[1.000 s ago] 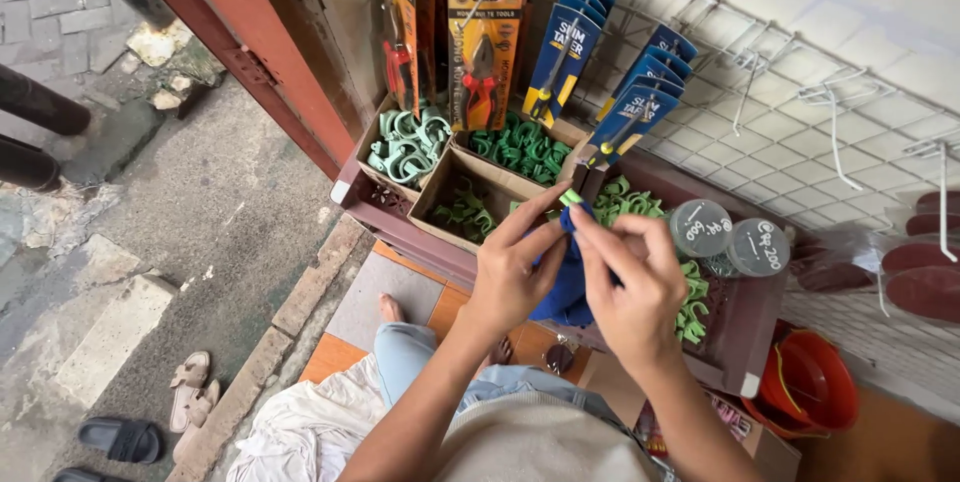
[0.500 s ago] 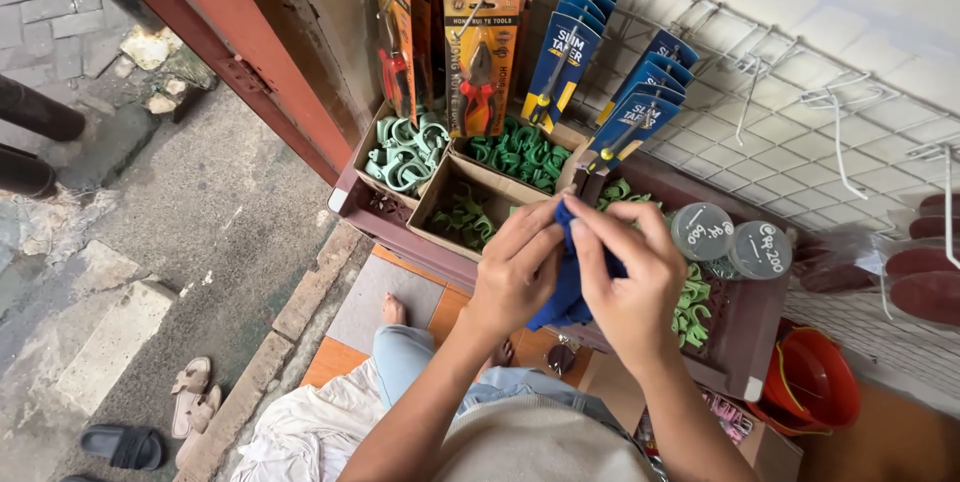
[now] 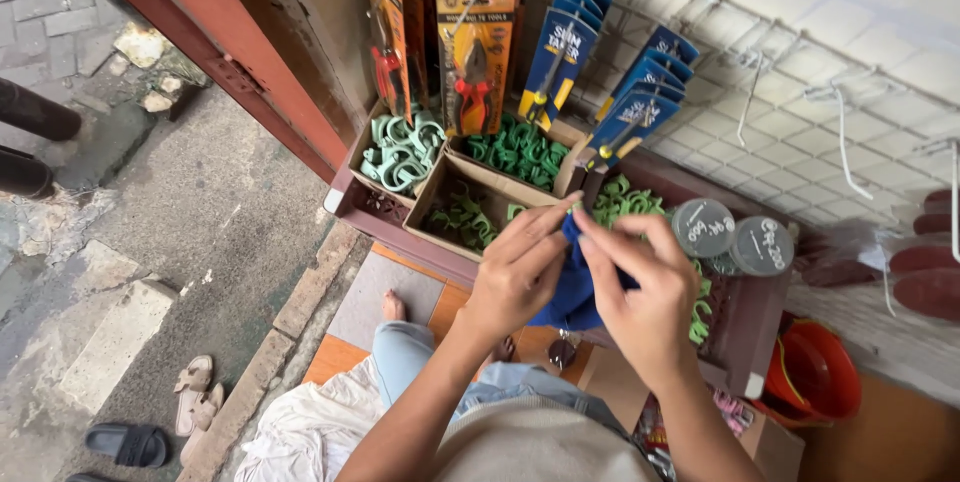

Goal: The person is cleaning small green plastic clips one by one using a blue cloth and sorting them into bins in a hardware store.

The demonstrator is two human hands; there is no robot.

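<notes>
Both hands, left hand [image 3: 520,277] and right hand [image 3: 645,292], keep their fingers pinching the blue cloth [image 3: 572,292], now lower.

Blue cloth [image 3: 572,292] mostly hidden btwn both hands; red bucket [image 3: 815,382] partly behind shelf (contents unclear).

Left hand [image 3: 520,277] and right hand [image 3: 645,297] pinch blue cloth [image 3: 572,292] above green clips [image 3: 625,204].
</notes>
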